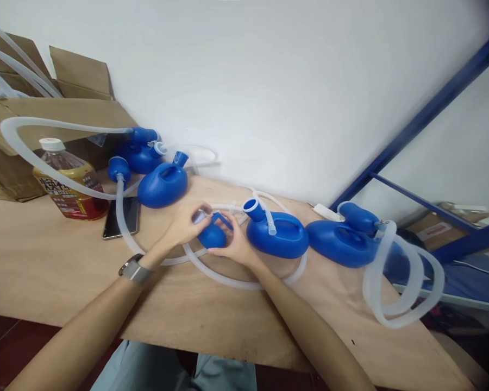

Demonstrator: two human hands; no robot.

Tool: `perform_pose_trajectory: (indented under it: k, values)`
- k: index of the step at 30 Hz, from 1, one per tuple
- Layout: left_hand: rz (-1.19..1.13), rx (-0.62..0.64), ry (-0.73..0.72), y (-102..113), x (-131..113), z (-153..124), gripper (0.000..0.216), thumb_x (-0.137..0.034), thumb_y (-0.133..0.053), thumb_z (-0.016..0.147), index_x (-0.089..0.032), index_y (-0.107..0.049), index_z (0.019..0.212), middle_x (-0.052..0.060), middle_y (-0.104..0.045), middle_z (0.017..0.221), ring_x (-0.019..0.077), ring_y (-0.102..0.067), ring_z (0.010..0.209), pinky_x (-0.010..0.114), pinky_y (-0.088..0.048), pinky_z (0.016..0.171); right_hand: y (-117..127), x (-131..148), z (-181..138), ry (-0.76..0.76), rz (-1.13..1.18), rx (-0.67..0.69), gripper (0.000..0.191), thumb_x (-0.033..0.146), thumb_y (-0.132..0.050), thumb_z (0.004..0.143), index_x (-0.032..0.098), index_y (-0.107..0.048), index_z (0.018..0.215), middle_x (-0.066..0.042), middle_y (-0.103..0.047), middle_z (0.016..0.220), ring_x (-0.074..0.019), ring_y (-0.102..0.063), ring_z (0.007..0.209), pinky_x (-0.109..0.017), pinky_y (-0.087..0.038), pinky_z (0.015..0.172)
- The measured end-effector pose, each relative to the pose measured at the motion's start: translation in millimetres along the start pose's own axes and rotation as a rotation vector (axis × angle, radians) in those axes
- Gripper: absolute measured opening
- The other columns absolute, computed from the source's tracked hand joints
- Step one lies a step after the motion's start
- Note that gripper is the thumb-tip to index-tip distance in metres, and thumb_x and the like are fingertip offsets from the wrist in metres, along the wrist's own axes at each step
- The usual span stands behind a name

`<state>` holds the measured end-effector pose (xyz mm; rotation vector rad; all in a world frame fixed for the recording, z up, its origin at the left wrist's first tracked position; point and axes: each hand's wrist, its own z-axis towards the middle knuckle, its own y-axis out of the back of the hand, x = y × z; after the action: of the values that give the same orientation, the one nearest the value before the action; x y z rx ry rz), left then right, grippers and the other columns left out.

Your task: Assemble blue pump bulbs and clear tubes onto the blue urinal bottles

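Note:
Between my hands, above the table, is a blue plastic urinal bottle (212, 237) seen end-on. The fingers of my left hand (185, 221) are closed at its upper left, around a whitish cap-like part (198, 216). My right hand (237, 244) grips the bottle from the right, thumb under its body and fingers by the handle. Just right of that hand stands another blue urinal bottle (279, 239), its mouth uncapped and a small whitish piece hanging at the neck. A clear white hose (228, 281) curves on the table below my hands.
Further right lies a blue urinal bottle (338, 241) with a coiled hose (411, 271). More bottles (163, 187) stand at left, near a phone (122, 218), a drink bottle (71, 184) and a cardboard box (81, 111). Behind is a white wall; a blue metal frame (424, 114) is at right.

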<state>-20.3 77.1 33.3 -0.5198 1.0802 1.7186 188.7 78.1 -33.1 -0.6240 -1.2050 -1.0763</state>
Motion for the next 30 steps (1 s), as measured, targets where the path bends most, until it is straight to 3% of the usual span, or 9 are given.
perform_pose_trajectory:
  k: [3,8,12,17,30]
  values:
    - [0.15,0.009,-0.073,2.0,-2.0,-1.9,0.027,-0.043,-0.061,0.088,-0.02,-0.075,0.091,0.008,-0.08,0.097,0.0274,-0.072,0.089,0.04,-0.055,0.087,0.2,-2.2,-1.1,0.033,-0.055,0.007,0.135,0.037,-0.1,0.06,0.038,-0.019,0.168,-0.014,-0.031,0.171,-0.0323,-0.051,0.148,-0.049,-0.051,0.117]
    - [0.189,0.064,-0.137,5.2,-2.2,-4.6,0.033,-0.042,-0.058,0.094,-0.019,-0.081,0.1,0.009,-0.082,0.106,0.0295,-0.075,0.1,0.039,-0.055,0.091,2.9,1.3,-0.1,0.125,-0.293,0.017,0.122,0.039,-0.1,0.06,0.033,-0.036,0.165,-0.012,-0.04,0.168,-0.0361,-0.044,0.152,-0.051,-0.045,0.121]
    - [0.203,0.104,-0.179,8.2,-2.0,-5.5,0.034,-0.043,-0.057,0.098,-0.02,-0.082,0.105,0.009,-0.082,0.111,0.0289,-0.075,0.103,0.038,-0.056,0.093,2.7,6.2,-1.0,0.103,-0.327,-0.002,0.131,0.043,-0.1,0.058,0.035,-0.027,0.167,-0.013,-0.042,0.167,-0.0351,-0.056,0.141,-0.051,-0.051,0.115]
    - [0.207,0.131,-0.287,11.7,-0.7,-5.4,0.035,-0.044,-0.057,0.101,-0.019,-0.081,0.108,0.01,-0.082,0.111,0.0275,-0.076,0.101,0.036,-0.057,0.091,0.8,7.0,0.9,0.155,-0.299,0.016,0.118,0.046,-0.1,0.057,0.03,-0.041,0.158,-0.013,-0.049,0.16,-0.0343,-0.053,0.144,-0.048,-0.053,0.114]
    - [0.248,0.092,-0.51,14.8,-10.8,-9.6,0.026,-0.033,-0.06,0.101,-0.014,-0.078,0.104,0.013,-0.08,0.108,0.0255,-0.076,0.096,0.035,-0.059,0.086,5.9,6.8,-4.2,0.124,-0.411,0.006,0.116,0.045,-0.101,0.053,0.03,-0.038,0.148,-0.013,-0.056,0.147,-0.0299,-0.067,0.126,-0.046,-0.06,0.103]
